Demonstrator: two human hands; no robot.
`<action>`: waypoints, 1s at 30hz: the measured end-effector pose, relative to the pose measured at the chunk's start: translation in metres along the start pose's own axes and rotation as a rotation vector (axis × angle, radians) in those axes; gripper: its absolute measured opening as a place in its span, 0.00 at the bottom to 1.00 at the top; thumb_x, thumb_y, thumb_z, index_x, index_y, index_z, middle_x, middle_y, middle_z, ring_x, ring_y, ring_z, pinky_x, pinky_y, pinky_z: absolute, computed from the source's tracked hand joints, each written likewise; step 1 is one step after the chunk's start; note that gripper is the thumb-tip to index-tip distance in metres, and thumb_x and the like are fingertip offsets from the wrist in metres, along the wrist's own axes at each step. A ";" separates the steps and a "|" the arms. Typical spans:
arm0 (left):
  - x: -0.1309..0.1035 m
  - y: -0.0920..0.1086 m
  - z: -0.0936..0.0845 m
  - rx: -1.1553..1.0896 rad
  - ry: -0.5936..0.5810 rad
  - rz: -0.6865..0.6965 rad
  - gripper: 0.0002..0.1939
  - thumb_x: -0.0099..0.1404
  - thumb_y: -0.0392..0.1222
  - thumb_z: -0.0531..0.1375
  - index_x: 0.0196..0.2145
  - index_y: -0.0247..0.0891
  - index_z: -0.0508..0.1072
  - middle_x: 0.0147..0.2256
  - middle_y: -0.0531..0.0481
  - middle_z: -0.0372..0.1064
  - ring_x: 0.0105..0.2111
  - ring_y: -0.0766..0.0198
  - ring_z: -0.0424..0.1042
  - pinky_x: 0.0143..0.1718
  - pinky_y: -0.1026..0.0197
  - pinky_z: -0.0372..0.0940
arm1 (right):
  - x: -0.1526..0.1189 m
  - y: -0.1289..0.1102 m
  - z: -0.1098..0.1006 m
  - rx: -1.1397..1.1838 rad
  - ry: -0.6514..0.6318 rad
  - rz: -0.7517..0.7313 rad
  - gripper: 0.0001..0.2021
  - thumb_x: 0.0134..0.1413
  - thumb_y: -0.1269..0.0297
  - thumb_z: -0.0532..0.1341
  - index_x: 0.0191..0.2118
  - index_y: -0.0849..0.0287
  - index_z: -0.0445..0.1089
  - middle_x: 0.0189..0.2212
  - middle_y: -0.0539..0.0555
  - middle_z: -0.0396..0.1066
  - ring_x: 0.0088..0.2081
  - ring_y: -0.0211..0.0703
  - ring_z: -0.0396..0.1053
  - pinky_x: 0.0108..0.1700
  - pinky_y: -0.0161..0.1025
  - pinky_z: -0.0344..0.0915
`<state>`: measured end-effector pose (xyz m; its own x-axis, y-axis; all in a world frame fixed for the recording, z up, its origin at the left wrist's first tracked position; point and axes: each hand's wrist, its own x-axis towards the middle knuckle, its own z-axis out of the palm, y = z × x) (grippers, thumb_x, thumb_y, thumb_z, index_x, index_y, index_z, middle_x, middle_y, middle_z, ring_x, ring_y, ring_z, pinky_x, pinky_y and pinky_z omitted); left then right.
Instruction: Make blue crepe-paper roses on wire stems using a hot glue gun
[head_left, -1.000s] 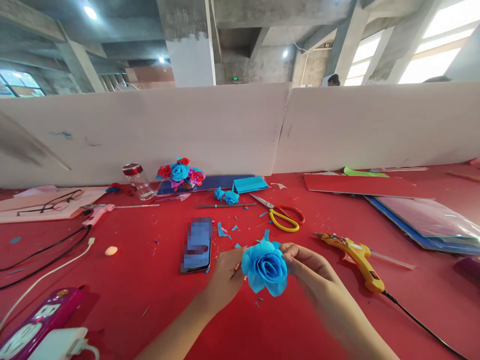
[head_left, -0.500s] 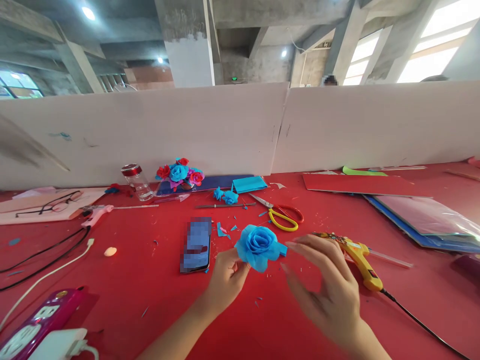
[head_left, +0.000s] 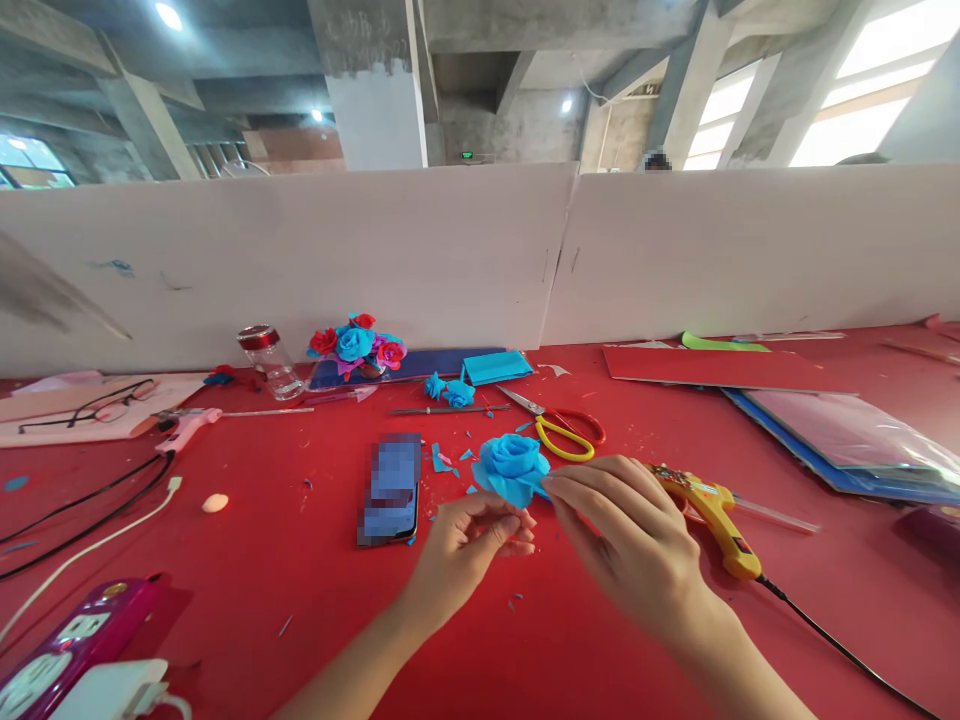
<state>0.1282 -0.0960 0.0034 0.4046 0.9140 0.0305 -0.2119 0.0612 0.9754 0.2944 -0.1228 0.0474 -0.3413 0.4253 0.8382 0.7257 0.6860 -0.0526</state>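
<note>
A blue paper rose (head_left: 513, 464) stands upright above the table, pinched from below by the fingers of my left hand (head_left: 469, 545). Its stem is hidden behind those fingers. My right hand (head_left: 634, 535) has thumb and fingertips closed together at the flower's right edge, on a blue strip or petal sticking out there. Just behind the flower lie scissors (head_left: 564, 436) with yellow and red handles. To the right of my right hand rests a yellow hot glue gun (head_left: 716, 515) with a clear glue stick in it.
A phone (head_left: 390, 490) lies left of my hands, near blue paper scraps. Farther back are a small bunch of paper flowers (head_left: 354, 344), a glass bottle (head_left: 271, 362) and folded blue paper (head_left: 497, 367). A pink glue gun (head_left: 187, 430) and a power strip (head_left: 71, 640) are at left.
My right hand has moved left and closed its fingertips at the rose's right edge. The rose has tilted from facing me to more upright, and my left fingers have shifted beneath it.
</note>
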 end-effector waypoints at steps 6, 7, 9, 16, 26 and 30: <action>0.002 -0.006 -0.002 -0.134 -0.024 -0.043 0.10 0.56 0.44 0.63 0.31 0.34 0.74 0.30 0.49 0.71 0.30 0.65 0.72 0.36 0.56 0.72 | -0.007 -0.003 0.010 -0.092 0.031 -0.069 0.11 0.49 0.80 0.60 0.39 0.62 0.68 0.33 0.56 0.75 0.33 0.45 0.66 0.33 0.42 0.64; 0.002 -0.006 -0.002 -0.142 -0.030 -0.045 0.10 0.56 0.44 0.63 0.31 0.34 0.73 0.30 0.49 0.72 0.30 0.65 0.72 0.36 0.56 0.72 | -0.009 -0.003 0.011 -0.098 0.036 -0.072 0.11 0.49 0.80 0.60 0.39 0.62 0.69 0.33 0.56 0.75 0.33 0.45 0.66 0.33 0.42 0.64; 0.003 -0.005 -0.002 -0.141 -0.036 -0.040 0.10 0.56 0.44 0.63 0.31 0.34 0.73 0.30 0.49 0.72 0.30 0.64 0.72 0.36 0.57 0.72 | -0.011 -0.003 0.013 -0.109 0.044 -0.075 0.11 0.49 0.79 0.60 0.40 0.62 0.69 0.32 0.56 0.75 0.32 0.44 0.66 0.32 0.42 0.63; 0.004 -0.001 -0.001 -0.013 -0.039 -0.016 0.09 0.57 0.43 0.62 0.31 0.34 0.74 0.29 0.49 0.74 0.29 0.64 0.74 0.37 0.57 0.71 | -0.011 -0.004 0.009 -0.105 0.073 -0.087 0.13 0.47 0.78 0.63 0.42 0.62 0.69 0.31 0.56 0.75 0.32 0.44 0.66 0.32 0.42 0.63; 0.001 -0.009 -0.001 0.165 -0.087 0.121 0.08 0.62 0.40 0.56 0.33 0.37 0.74 0.28 0.50 0.74 0.32 0.62 0.73 0.37 0.58 0.70 | -0.013 -0.009 -0.001 -0.176 0.003 -0.145 0.11 0.48 0.79 0.60 0.39 0.63 0.70 0.31 0.57 0.74 0.31 0.44 0.63 0.31 0.43 0.60; 0.000 -0.006 -0.001 0.318 -0.097 0.222 0.08 0.63 0.36 0.54 0.31 0.37 0.74 0.27 0.52 0.73 0.29 0.65 0.71 0.34 0.62 0.68 | -0.014 -0.010 -0.011 -0.054 -0.011 -0.104 0.13 0.48 0.81 0.59 0.39 0.59 0.69 0.31 0.55 0.72 0.31 0.42 0.64 0.32 0.42 0.61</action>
<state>0.1287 -0.0959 -0.0025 0.4654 0.8478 0.2543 -0.0236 -0.2753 0.9611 0.2985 -0.1420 0.0424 -0.4229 0.3605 0.8314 0.7170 0.6942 0.0638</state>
